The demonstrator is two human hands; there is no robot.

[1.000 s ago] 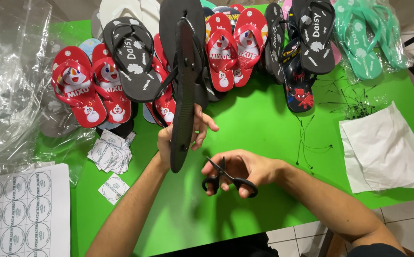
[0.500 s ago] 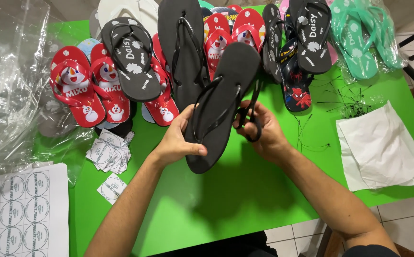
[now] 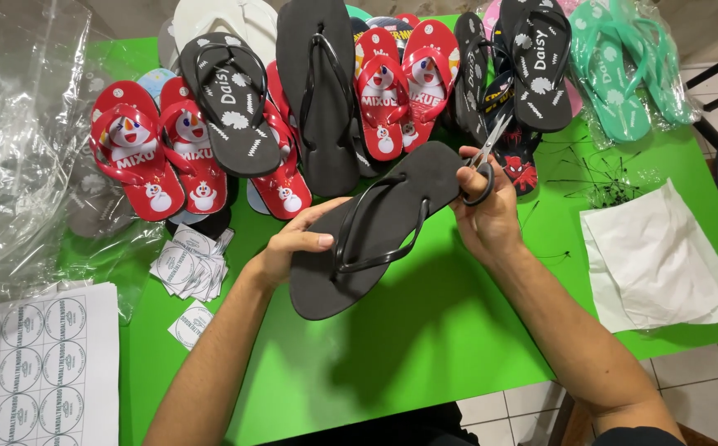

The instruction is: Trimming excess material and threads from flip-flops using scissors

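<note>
On the green table (image 3: pixel 425 347), the left hand (image 3: pixel 289 248) grasps a plain black rubber flip-flop (image 3: pixel 375 227); the right hand (image 3: pixel 487 215) grips silver black-handled scissors (image 3: pixel 483 161) at its far end.

black flip-flop (image 3: pixel 375 231) (sole-up tilt), scissors (image 3: pixel 484 161)

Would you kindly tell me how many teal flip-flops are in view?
2: a bagged pair of teal flip-flops at the table's far right corner, one beside the other. More may lie hidden under the pile.
</note>
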